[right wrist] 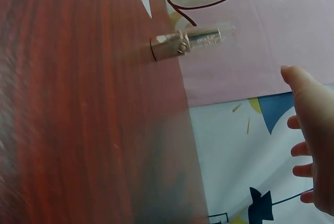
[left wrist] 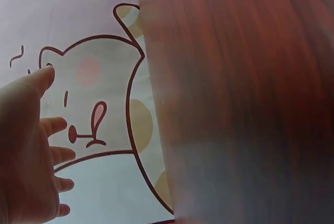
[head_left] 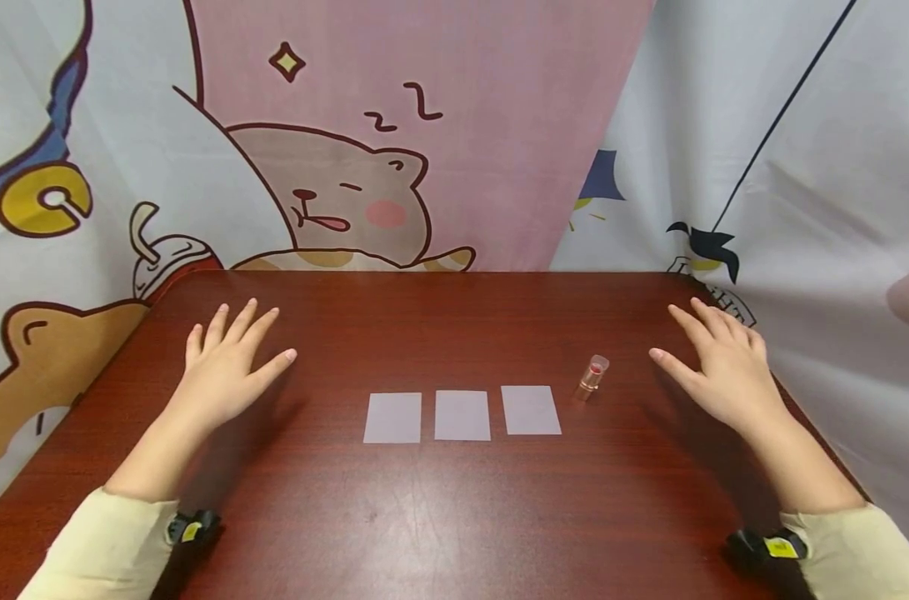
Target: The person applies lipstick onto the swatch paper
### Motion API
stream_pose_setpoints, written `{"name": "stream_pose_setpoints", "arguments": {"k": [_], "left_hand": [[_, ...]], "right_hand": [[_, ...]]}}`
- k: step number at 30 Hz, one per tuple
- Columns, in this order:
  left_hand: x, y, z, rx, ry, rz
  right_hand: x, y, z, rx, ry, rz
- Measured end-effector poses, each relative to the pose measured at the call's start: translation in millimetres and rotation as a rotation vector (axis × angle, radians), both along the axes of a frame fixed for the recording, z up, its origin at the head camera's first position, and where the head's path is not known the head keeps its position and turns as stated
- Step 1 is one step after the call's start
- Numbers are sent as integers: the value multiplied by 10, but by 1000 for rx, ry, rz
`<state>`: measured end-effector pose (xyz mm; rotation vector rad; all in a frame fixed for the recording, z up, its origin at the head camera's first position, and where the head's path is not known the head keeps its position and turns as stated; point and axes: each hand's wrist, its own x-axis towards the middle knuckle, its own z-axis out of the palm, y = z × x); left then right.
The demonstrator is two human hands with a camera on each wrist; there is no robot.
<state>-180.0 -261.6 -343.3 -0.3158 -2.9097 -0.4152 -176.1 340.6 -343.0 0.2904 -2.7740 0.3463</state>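
Observation:
Three white square cards lie in a row on the table: a left card (head_left: 392, 417), a middle card (head_left: 462, 415) and a right card (head_left: 531, 410). Just past the right card a lipstick (head_left: 591, 377) stands upright, gold below with a clear cap over a red tip; the right wrist view also shows this lipstick (right wrist: 188, 43). My left hand (head_left: 225, 367) hovers over the table's left side, fingers spread, holding nothing. On the other side my right hand (head_left: 727, 367) is held with fingers extended, to the right of the lipstick and apart from it.
The dark red-brown wooden table (head_left: 461, 517) reaches back to a printed curtain (head_left: 514, 125) with a sleeping cartoon bear. Each wrist carries a black strap with a yellow label, at the cuffs of pale yellow sleeves (head_left: 105, 542). A blurred skin-toned shape sits at the far right edge.

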Motion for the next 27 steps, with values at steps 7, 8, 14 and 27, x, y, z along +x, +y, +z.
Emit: {"name": "stream_pose_setpoints", "arguments": {"k": [7, 8, 14, 27], "left_hand": [[26, 162, -3, 66, 33, -34], [27, 187, -9, 79, 35, -41], [56, 352, -27, 145, 55, -86], [79, 656, -74, 284, 103, -186]], "right_hand": [[48, -111, -88, -85, 62, 60], [49, -125, -106, -99, 70, 70], [55, -209, -218, -186, 85, 119], [125, -356, -399, -351, -25, 142]]}}
